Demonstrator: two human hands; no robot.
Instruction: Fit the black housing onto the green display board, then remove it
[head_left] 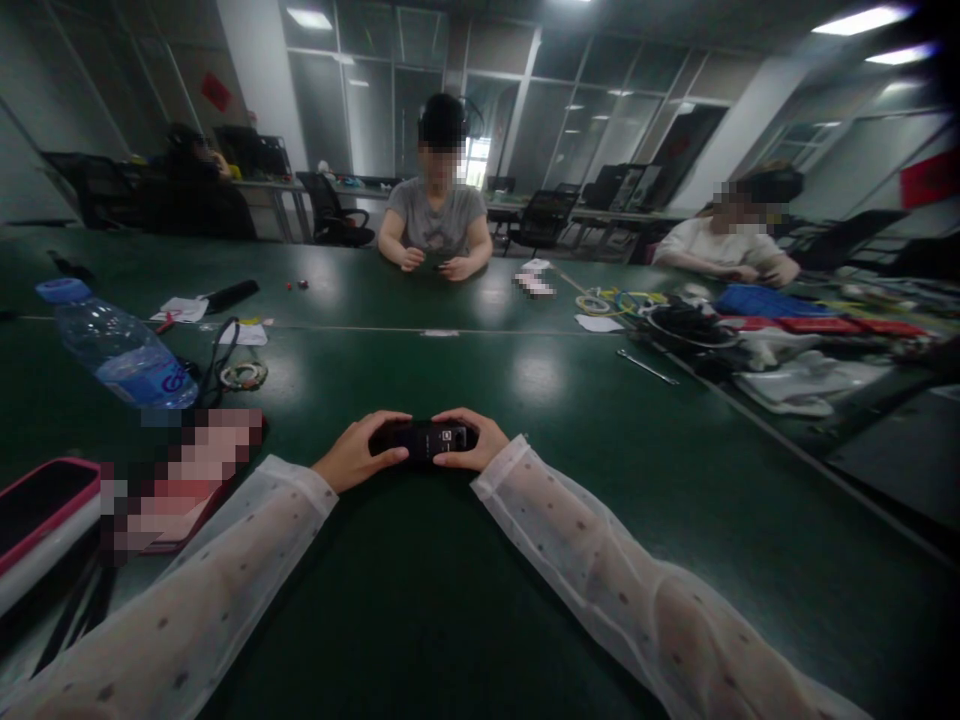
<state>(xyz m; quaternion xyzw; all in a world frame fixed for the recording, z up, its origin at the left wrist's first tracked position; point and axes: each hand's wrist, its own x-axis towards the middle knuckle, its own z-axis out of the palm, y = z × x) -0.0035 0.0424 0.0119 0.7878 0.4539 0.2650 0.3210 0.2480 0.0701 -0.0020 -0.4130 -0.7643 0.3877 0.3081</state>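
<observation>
A small black box-like object (426,441) with pale printing lies level between my hands, low over or on the dark green table (420,600); whether it touches the table I cannot tell. My left hand (369,448) grips its left end, thumb along the near side and fingers over the far side. At its right end my right hand (474,440) holds it the same way, beside a white printed mark. Both forearms are in sheer white dotted sleeves.
On the left are a water bottle (120,350), a pixelated pink item (196,480), a pink-edged phone (49,505) and a bracelet (244,375). A wrench (648,367) and piled cables (690,325) lie right. Two people (437,215) sit across the table.
</observation>
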